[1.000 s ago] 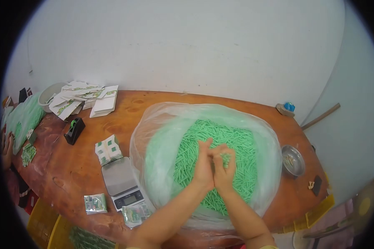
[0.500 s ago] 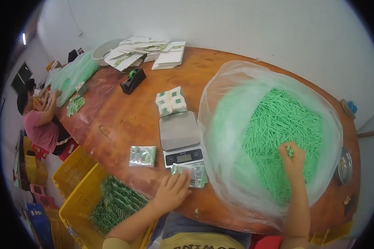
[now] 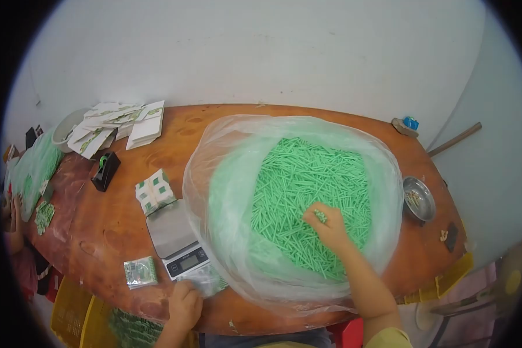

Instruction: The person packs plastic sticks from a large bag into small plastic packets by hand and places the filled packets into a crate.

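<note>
My right hand (image 3: 329, 226) is closed round a small bundle of green sticks (image 3: 320, 216), whose ends show at the curled fingers. It is over the loose green sticks (image 3: 307, 180) inside a large clear plastic bag (image 3: 226, 226). Down at the table's front edge, my left hand (image 3: 185, 306) has its fingers bent together at the edge of a printed clear packet (image 3: 206, 281). That packet lies against the front of the digital scale (image 3: 171, 232). Another packet (image 3: 140, 272) lies to the left of the scale.
Behind the scale sits a white-and-green bundle (image 3: 155, 192). Further back are a tape dispenser (image 3: 105, 172) and stacked white cartons (image 3: 145, 126). A metal bowl (image 3: 419, 200) stands right of the bag. A person's arm (image 3: 16, 232) shows at far left.
My hands have parted from above the sticks; the left went to the packet, and its fingers have since drawn together. My right hand keeps its bundle. The view swung left and back.
</note>
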